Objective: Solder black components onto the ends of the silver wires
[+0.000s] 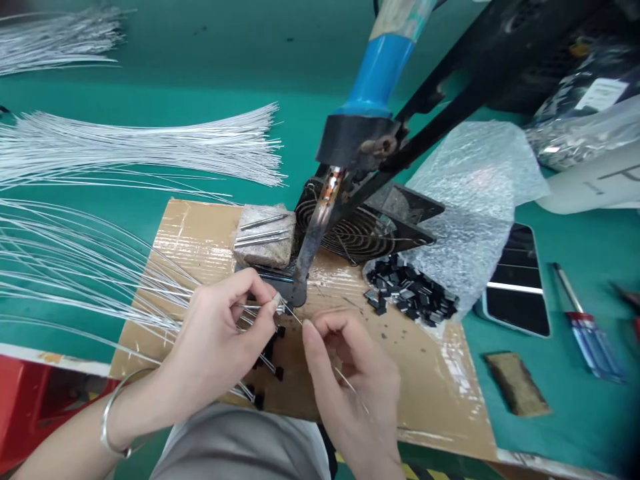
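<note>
Two bare hands work close together under a blue-handled metal soldering iron.
From where I stand, the person's left hand (225,330), with a round silver bangle (105,423) on its wrist, has its thumb and finger pinched on a tiny shiny metal bit (283,308), mostly hidden. The right hand (353,373) is gripping a thin, straight silvery wire (295,316); it sticks out toward the left fingertips, just under the tip of the soldering iron (320,223), and its other end pokes out past the palm. Long white wires (165,313) lie beside and under the left hand, over a brown cardboard sheet (430,393). Past the right hand, a heap of little black square pieces (413,290) sits near a clear bubble-wrap bag (470,193).
</note>
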### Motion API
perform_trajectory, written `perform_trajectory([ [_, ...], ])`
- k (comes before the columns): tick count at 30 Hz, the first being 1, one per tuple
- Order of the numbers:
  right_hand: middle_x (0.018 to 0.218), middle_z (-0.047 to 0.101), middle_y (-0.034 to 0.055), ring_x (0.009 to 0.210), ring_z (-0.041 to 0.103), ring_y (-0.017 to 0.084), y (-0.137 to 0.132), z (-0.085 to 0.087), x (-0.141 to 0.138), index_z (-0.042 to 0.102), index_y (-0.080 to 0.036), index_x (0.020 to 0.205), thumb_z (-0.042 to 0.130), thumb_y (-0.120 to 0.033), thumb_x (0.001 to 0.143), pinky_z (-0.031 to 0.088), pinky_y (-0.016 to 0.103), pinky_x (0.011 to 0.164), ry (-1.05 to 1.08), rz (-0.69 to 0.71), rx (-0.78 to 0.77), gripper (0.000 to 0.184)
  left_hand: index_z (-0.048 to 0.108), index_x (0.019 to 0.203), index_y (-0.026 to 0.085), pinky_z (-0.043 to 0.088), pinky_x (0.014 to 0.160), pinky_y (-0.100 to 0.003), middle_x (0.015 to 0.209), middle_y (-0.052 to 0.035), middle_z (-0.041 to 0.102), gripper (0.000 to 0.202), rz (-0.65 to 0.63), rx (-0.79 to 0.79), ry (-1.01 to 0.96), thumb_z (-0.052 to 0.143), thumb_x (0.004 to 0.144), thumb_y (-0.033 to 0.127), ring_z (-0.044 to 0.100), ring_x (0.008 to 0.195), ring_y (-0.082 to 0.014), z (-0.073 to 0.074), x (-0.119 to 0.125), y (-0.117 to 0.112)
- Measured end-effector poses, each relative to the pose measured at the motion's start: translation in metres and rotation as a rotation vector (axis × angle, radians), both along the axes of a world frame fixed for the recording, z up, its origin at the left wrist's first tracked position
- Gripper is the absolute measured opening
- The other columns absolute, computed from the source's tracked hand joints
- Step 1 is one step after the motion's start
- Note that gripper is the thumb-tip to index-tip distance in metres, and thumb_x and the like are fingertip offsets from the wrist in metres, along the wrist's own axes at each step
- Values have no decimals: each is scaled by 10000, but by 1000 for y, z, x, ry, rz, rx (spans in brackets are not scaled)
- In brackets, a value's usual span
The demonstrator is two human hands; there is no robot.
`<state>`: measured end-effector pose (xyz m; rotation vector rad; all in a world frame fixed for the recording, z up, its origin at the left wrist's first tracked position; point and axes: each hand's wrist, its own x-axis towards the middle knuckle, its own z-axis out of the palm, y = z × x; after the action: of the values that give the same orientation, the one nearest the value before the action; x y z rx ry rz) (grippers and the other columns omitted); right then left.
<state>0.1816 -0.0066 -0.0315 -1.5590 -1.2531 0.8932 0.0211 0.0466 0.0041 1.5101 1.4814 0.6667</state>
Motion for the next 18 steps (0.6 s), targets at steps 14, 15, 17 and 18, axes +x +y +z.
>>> perform_trajectory([
  [14, 1179, 807, 88, 1092, 781, 253, 11, 21, -5, 574, -249, 754, 663, -208, 957, 636, 415, 970, 291, -80, -35, 226, 623, 785, 206, 490, 617, -293, 915, -67, 793, 109, 52, 20, 17, 595, 881, 248, 716, 800, -206, 3, 5, 10],
  [15, 1177, 809, 89, 1085, 785, 253, 12, 21, -5, 573, -249, 754, 667, -205, 952, 638, 419, 974, 287, -81, -34, 224, 620, 778, 207, 493, 618, -294, 910, -65, 791, 112, 55, 23, 14, 591, 878, 248, 718, 804, -209, 3, 6, 11],
  [17, 1168, 814, 87, 1070, 789, 252, 13, 21, -4, 577, -248, 748, 681, -205, 942, 636, 419, 980, 274, -87, -38, 225, 615, 766, 209, 499, 623, -295, 902, -62, 787, 120, 54, 32, 10, 585, 875, 249, 716, 805, -210, 5, 7, 12],
  [18, 1163, 817, 84, 1065, 790, 249, 13, 21, -4, 579, -247, 745, 685, -203, 938, 635, 412, 979, 270, -93, -42, 225, 613, 762, 210, 503, 627, -297, 900, -63, 785, 122, 54, 35, 8, 584, 874, 248, 715, 807, -210, 5, 7, 13],
])
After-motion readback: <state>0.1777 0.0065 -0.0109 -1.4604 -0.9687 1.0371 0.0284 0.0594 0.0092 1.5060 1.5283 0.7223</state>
